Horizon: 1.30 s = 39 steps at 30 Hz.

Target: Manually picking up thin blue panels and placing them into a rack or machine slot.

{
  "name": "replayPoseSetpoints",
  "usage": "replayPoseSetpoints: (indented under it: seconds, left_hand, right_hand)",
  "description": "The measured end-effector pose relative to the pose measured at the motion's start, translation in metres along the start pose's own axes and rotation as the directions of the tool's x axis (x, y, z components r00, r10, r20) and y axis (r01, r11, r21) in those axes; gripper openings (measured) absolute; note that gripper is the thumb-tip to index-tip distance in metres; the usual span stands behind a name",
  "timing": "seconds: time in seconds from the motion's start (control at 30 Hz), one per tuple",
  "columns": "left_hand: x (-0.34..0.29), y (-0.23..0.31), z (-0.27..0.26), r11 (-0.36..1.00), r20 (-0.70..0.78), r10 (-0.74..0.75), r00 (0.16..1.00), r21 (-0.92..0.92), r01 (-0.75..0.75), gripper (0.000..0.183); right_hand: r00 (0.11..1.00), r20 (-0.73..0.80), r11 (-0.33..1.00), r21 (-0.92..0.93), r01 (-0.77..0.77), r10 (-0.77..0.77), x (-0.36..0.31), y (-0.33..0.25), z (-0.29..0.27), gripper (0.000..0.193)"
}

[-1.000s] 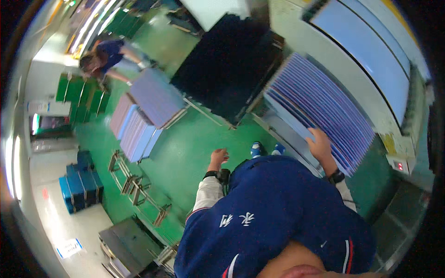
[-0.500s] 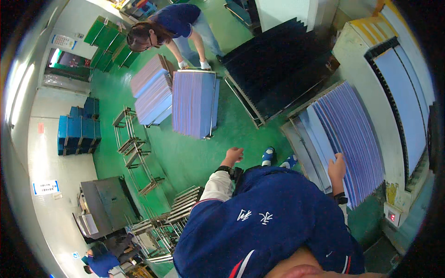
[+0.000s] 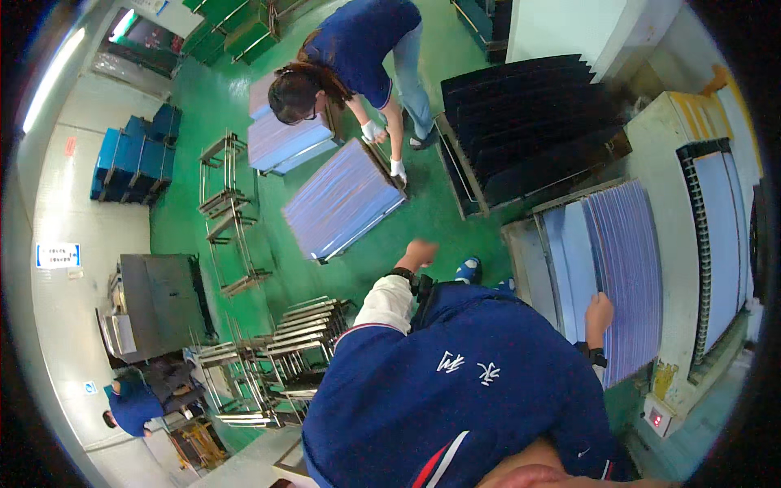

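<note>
My right hand (image 3: 599, 315) is closed over the edges of a tightly packed row of thin lilac-blue panels (image 3: 622, 268), standing in a rack at my right. Whether its curled fingers pinch one panel I cannot make out. Out in front of my body is my left hand (image 3: 419, 254), above the green floor and touching nothing; motion blurs its fingers. A broad pale-blue panel face (image 3: 574, 244) shows at the left side of the row.
A co-worker (image 3: 350, 65) in white gloves bends over a loaded panel cart (image 3: 343, 199). A black ribbed rack (image 3: 521, 122) stands ahead, a cream machine (image 3: 679, 211) at my right. Metal frame carts (image 3: 228, 211) stand at the left, and another person (image 3: 134, 407) is at far lower left.
The co-worker's cart has turned, its gloved end swinging right, and one glove has come off its bar. My view has shifted. My right hand stays at the panel edges.
</note>
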<state>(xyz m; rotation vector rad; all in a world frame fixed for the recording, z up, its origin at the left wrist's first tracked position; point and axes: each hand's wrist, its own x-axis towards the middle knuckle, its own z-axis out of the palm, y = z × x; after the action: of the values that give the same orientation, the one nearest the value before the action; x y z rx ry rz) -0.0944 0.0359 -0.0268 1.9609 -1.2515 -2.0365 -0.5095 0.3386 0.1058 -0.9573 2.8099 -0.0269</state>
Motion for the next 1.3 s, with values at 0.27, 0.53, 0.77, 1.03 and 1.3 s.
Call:
replayPoseSetpoints:
  seconds: [0.27,0.53,0.77,1.03,1.3]
  left_hand:
    - [0.045,-0.041,-0.011,0.999,0.022,0.04,0.999,0.01,-0.04,0.031]
    - [0.017,0.015,0.028,0.99,0.041,0.044,0.998,0.132,-0.049,0.029]
    - [0.078,-0.021,0.023,0.881,0.105,0.359,0.928,0.291,-0.373,0.037]
    - [0.033,0.057,0.068,0.984,0.199,0.017,0.98,0.172,-0.052,0.029]
    - [0.089,0.047,0.051,0.846,0.425,0.417,0.803,0.142,-0.514,0.028]
  right_hand:
    - [0.979,-0.205,1.0,0.028,0.001,0.004,-0.004,0.013,-0.1,0.027]
    - [0.854,-0.364,0.869,0.461,-0.182,0.373,-0.05,0.111,-0.234,0.03]
    - [0.555,-0.586,0.8,0.516,-0.306,0.59,-0.079,0.143,-0.259,0.035]
    - [0.777,-0.144,-0.167,0.937,0.305,0.612,-0.064,0.15,-0.176,0.021]
    - [0.849,0.109,-0.693,0.636,0.34,0.517,-0.004,0.113,-0.138,0.011]
